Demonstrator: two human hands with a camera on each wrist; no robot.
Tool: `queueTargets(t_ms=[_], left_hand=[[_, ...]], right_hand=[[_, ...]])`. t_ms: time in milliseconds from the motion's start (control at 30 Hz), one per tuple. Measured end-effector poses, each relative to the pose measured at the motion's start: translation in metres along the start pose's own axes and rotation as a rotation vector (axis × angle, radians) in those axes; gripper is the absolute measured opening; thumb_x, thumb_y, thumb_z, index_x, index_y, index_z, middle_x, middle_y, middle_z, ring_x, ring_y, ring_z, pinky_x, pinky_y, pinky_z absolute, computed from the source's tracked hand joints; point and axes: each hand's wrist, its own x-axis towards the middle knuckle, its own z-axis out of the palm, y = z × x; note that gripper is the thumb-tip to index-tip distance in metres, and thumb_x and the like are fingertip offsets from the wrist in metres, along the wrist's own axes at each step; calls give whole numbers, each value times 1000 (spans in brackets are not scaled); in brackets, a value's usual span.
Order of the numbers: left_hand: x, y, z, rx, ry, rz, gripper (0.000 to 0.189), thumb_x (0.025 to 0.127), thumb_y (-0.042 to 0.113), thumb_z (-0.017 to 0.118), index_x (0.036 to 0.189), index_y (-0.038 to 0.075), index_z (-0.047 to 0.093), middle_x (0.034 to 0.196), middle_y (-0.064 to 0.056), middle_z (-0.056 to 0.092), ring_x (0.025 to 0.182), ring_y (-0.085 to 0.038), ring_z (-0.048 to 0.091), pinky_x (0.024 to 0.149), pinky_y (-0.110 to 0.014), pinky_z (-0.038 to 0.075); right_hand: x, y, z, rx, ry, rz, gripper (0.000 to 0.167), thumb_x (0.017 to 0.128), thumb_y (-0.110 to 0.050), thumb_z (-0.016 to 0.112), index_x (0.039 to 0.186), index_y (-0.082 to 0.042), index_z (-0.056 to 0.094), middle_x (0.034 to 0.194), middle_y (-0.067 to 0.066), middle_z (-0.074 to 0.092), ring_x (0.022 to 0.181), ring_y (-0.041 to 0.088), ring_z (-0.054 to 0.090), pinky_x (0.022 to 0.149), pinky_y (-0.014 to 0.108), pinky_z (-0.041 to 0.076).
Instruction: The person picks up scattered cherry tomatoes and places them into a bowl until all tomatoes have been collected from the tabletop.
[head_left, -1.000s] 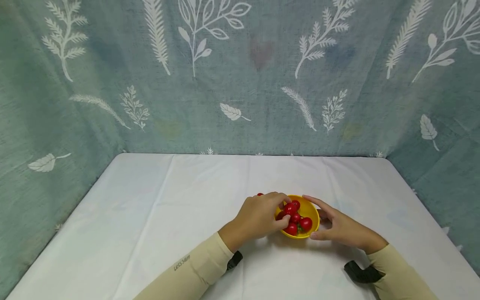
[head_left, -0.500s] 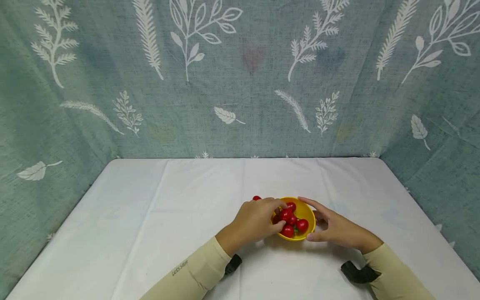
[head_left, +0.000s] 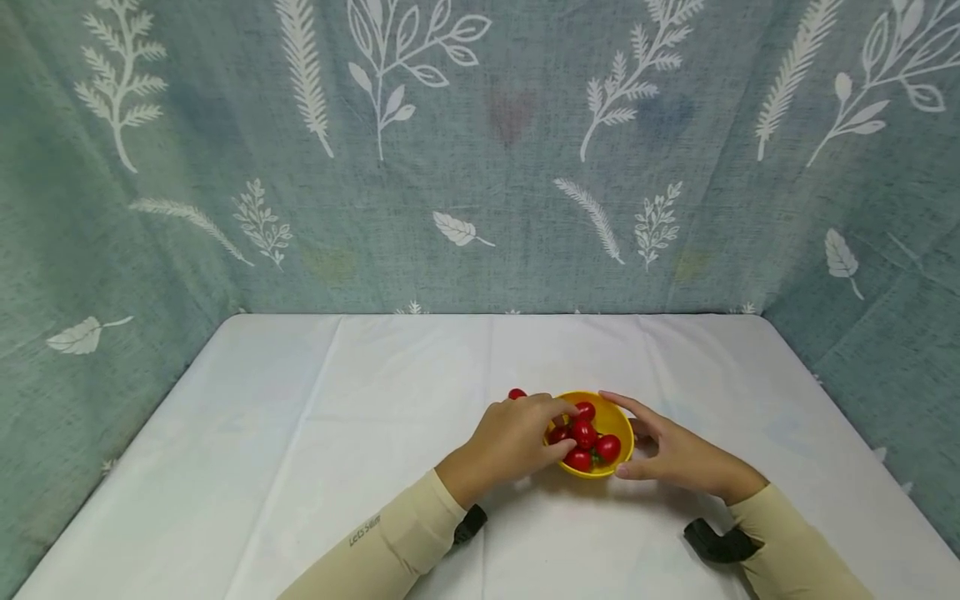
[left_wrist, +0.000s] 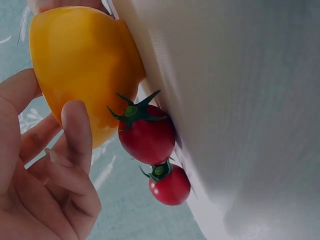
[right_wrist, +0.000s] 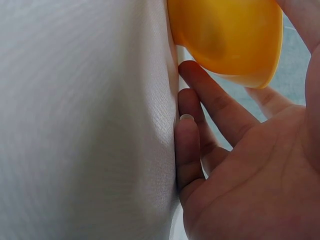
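A white cloth with long fold creases covered the worktop [head_left: 382, 417], and grey-green curtain fabric [head_left: 510, 275] printed with white leaves and fern sprigs hung behind it and along both sides. The smooth, glossy yellow bowl [left_wrist: 85, 55], round and narrowing to a foot, stood upright on the cloth, right of centre, with shiny red cherry tomatoes [head_left: 583, 432] heaped inside. The right hand [head_left: 678, 454] had its grip spread wide around the bowl's right side, thumb and forefinger curved to the rim. The left hand [head_left: 513, 433] reached over the opposite rim, thumb and forefinger bent and parted; whether they touched a tomato could not be told. Just beyond that hand lay two loose tomatoes [left_wrist: 147, 135] with green star-shaped calyxes, one near the bowl; in the head view the left hand mostly hid them. Beige sleeves [head_left: 375, 542] covered both forearms, a black bracket [head_left: 720, 542] at each wrist.
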Motion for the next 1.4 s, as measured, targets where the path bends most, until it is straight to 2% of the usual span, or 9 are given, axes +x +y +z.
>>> queueTargets(t_ms=[233,367,467,567,767,900,1067,1233,1400], left_hand=[[-1,-8,-12,-34,24,-7,35,91,36,72,123,21,69,104,4,71,80,-7,63,62,-19,49],[-1,-17,-23,-60,45,-32,34,91,32,73,123,21,69,106,2,72,81,-11,65,61,-20,48],[-1,-24,-29,-81,45,-67,31,92,31,72,121,22,69,108,1,72,85,-16,68,64,-23,49],[-1,-30,-32,-97,16,-114,30,93,30,70,122,21,69,111,0,71,91,-17,69,68,-26,52],[-3,-38,-31,-74,-55,-180,36,94,30,70,128,21,67,122,1,69,94,-16,66,75,-32,55],[-2,-42,-28,-41,-72,-182,36,95,27,69,130,21,66,130,0,67,110,-21,67,84,-41,57],[-3,-46,-24,-33,-122,-217,35,96,19,67,131,21,66,135,1,65,124,-23,63,95,-47,54],[-5,-48,-22,-9,-163,-225,37,97,17,65,133,22,65,138,1,63,125,-23,62,96,-50,53],[-6,-49,-21,4,-165,-224,36,96,17,66,132,24,65,133,-1,64,119,-24,65,93,-50,55]], right_hand=[[2,2,0,-12,10,-15,92,87,-31,78,158,-34,20,151,19,47,136,38,49,107,59,42],[3,3,1,-20,19,-12,92,86,-32,79,158,-34,21,152,18,47,136,38,50,107,59,42],[3,3,1,-18,21,-11,92,86,-32,79,158,-34,21,151,18,47,136,38,50,108,60,40],[3,3,1,-8,17,-1,92,86,-32,78,158,-34,21,152,19,46,136,38,50,108,60,41],[4,4,3,-10,14,13,94,86,-33,79,158,-34,19,153,20,43,137,38,49,108,57,42],[4,3,2,-25,26,12,94,85,-34,79,158,-35,20,154,20,43,137,38,48,108,57,42],[3,3,2,-25,26,16,93,86,-33,79,158,-35,20,153,21,44,137,38,49,107,56,43],[3,2,2,-29,29,14,93,86,-34,79,158,-35,20,153,20,44,138,39,47,109,59,40],[3,2,1,-26,27,7,93,86,-33,78,158,-35,20,153,20,45,138,38,48,108,58,41]])
